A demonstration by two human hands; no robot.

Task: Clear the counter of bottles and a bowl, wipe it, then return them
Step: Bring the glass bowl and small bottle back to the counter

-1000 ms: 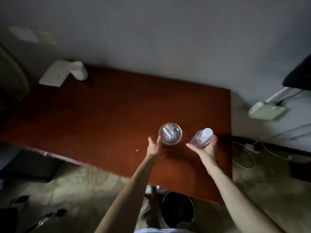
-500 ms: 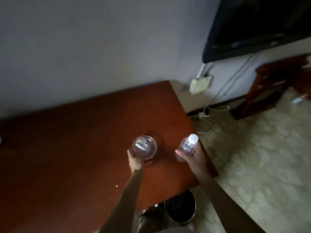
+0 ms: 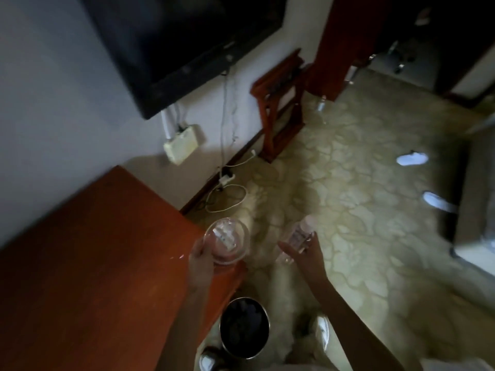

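Bowl (image 3: pixel 227 241) lifted past counter (image 3: pixel 93 250) edge, bottle (image 3: pixel 299 237) over floor (image 3: pixel 361 210)

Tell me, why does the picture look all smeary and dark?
In the head view, motion blur smears the bowl, the bottle and both the left hand and right hand; the room is dim, and the wide lens bends the counter edge.

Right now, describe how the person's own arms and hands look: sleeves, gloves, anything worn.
Both forearms are bare up to the bottom edge of the picture, with no sleeve visible. The left hand and the right hand wear no gloves. No watch, bracelet or ring shows on either wrist or finger, though the dim, blurred picture could hide something small. No markings can be made out.
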